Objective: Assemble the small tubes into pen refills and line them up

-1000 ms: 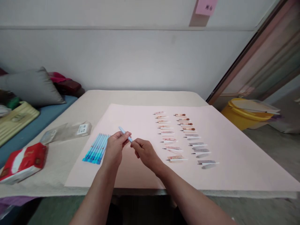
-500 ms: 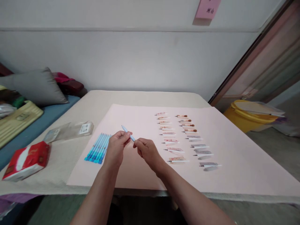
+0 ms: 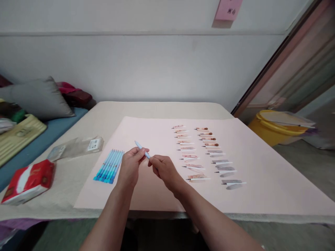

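A light blue pen [image 3: 140, 145] is held between my two hands above the pink sheet [image 3: 154, 195], its pointed tip toward the far left. My left hand [image 3: 131, 163] pinches the barrel near its middle. The fingers of my right hand [image 3: 164, 170] close on the pen's rear end, which they hide. Left of my left hand lies a row of several blue pens [image 3: 109, 167], side by side. To the right of my right hand, pen refills paired with patterned barrel pieces [image 3: 192, 166] lie in a column, with a second column of grey and brown ones [image 3: 225, 169] beyond.
A clear plastic wrapper [image 3: 78, 146] and a red tissue pack [image 3: 28, 182] lie on the cloth-covered table at left. A grey cushion [image 3: 36, 99] rests on a blue seat further left. A yellow bucket [image 3: 272, 129] stands on the floor at right.
The view has shifted slightly. Both hands keep their grip on the pen, which has barely moved; the pens and parts on the sheet lie as before.
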### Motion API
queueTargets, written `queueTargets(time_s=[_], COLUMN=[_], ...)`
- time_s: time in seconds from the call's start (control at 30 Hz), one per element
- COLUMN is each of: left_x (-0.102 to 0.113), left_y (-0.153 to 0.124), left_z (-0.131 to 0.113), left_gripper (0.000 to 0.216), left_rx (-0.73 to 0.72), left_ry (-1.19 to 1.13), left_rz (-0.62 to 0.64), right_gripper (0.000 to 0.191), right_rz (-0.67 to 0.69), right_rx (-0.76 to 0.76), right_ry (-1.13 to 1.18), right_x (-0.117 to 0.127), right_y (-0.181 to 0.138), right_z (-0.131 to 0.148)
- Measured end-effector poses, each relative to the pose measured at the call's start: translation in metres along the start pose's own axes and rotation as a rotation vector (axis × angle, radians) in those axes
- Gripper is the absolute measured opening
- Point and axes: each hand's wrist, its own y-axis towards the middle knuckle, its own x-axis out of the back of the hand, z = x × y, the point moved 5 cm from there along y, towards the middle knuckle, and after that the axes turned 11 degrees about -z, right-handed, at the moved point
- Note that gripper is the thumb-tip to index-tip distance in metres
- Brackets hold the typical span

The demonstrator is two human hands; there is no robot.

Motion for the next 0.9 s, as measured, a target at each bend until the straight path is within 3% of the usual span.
queueTargets(time_s=[0.13, 0.27, 0.37, 0.53, 0.6, 0.77, 0.9], left_x=[-0.005, -0.009, -0.01, 0.001, 0.0, -0.006, -0.006], left_y=[-0.004, -0.009, -0.011, -0.006, -0.005, -0.008, -0.008], left_z=[-0.001, -0.003, -0.002, -0.003, -0.003, 0.001, 0.003], left_gripper=[0.024, 0.024, 0.026, 0.024, 0.023, 0.025, 0.027], left_rx=[0.038, 0.053, 0.055, -0.027, -0.024, 0.037, 0.045], left_ry=[-0.044, -0.075, -0.081, 0.007, 0.002, -0.067, -0.075], left_rz=[0.051, 0.115, 0.144, -0.005, -0.001, 0.038, 0.043], right_gripper=[0.016, 0.01, 0.015, 0.023, 0.024, 0.017, 0.021], right_rz=[0.1, 0.228, 0.165, -0.05, -0.033, 0.067, 0.081], right_rx=[-0.21, -0.386, -0.275, 0.069, 0.063, -0.092, -0.141], right_ry=[0.328, 0.476, 0.386, -0.051, -0.033, 0.262, 0.305], right_x=[-0.009, -0.018, -0.014, -0.001, -0.001, -0.006, -0.005], right_y=[-0.002, -0.004, 0.001, 0.004, 0.002, 0.0, 0.001], right_z=[-0.009, -0.017, -0.013, 0.001, -0.001, -0.013, -0.016])
